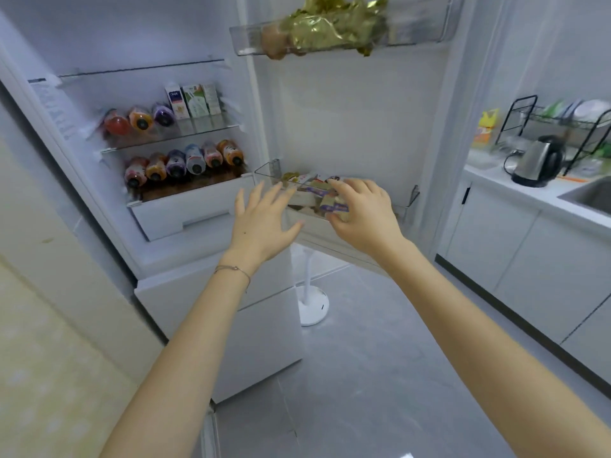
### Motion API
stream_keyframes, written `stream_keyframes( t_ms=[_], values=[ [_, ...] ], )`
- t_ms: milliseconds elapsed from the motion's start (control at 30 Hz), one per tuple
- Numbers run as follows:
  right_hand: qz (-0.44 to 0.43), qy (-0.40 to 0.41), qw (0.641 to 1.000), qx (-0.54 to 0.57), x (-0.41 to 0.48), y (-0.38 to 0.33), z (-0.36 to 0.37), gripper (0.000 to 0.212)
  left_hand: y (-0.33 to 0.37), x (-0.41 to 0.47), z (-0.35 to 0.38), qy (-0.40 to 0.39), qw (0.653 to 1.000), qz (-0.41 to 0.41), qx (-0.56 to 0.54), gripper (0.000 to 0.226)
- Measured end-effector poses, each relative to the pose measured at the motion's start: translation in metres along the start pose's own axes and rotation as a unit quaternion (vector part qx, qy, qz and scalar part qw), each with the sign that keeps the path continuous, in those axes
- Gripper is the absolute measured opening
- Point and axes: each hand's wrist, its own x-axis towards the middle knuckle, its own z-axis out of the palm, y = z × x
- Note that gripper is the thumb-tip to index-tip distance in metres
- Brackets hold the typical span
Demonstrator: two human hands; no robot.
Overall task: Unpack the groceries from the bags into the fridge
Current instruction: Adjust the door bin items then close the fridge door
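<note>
The fridge [158, 226] stands open, its door swung to the right. My right hand [367, 216] grips a small snack packet [332, 206] at the lower door bin [264, 170], which holds several packets. My left hand [264, 219] hovers just left of the bin with fingers spread, holding nothing. Several bottles [185, 161] lie on their sides on the lower shelf, three more bottles [140, 120] and three cartons [195, 100] on the shelf above. A gold foil bag [330, 28] fills the upper door bin [244, 41].
A white counter [496, 180] on the right carries a steel kettle [537, 165], a dish rack [562, 127] and a sink [591, 195]. A white round stand base [312, 307] sits on the grey tiled floor behind the fridge's closed lower drawers [258, 325].
</note>
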Motion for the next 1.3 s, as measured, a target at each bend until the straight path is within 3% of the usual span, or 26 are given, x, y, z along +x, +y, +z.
stream_keyframes(
  t_ms=[267,633,1067,1300],
  values=[
    [0.018,0.045,0.999,0.016,-0.017,0.074,-0.053,0.057,0.09,0.025,0.001,0.091,0.994,0.043,-0.033,0.057],
    [0.047,0.041,0.996,0.068,-0.009,0.184,-0.098,0.068,0.194,0.055,0.022,0.108,0.993,-0.026,-0.023,0.06],
    [0.092,-0.034,0.977,0.191,0.017,0.232,-0.08,0.094,0.236,0.065,0.003,0.15,0.988,-0.023,-0.008,0.053],
    [0.064,-0.049,0.962,0.259,0.014,0.23,-0.07,0.104,0.245,0.066,-0.002,0.152,0.988,-0.028,-0.01,0.051]
  ],
)
